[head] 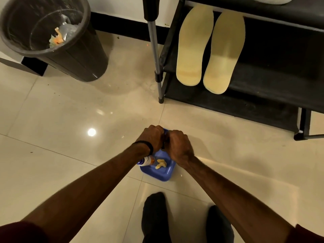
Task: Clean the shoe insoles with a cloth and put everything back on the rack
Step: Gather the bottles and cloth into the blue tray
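Two pale yellow insoles, the left insole (192, 48) and the right insole (224, 55), lie side by side on a shelf of the black shoe rack (266, 81), heels toward me. On the floor below my hands sits a blue tray (166, 174) holding a small bottle (146, 161) and a yellowish crumpled scrap (161, 163). My left hand (151, 137) and my right hand (178, 146) are clenched close together above the tray's far end. Both grip a dark cloth (164, 142); only a sliver of it shows between the fists.
A dark waste bin (73, 55) with scraps inside stands at the far left. A grey rack post (155, 50) rises at the rack's left corner. My feet in black socks (154, 216) stand just behind the tray. Glossy beige tiles surround everything.
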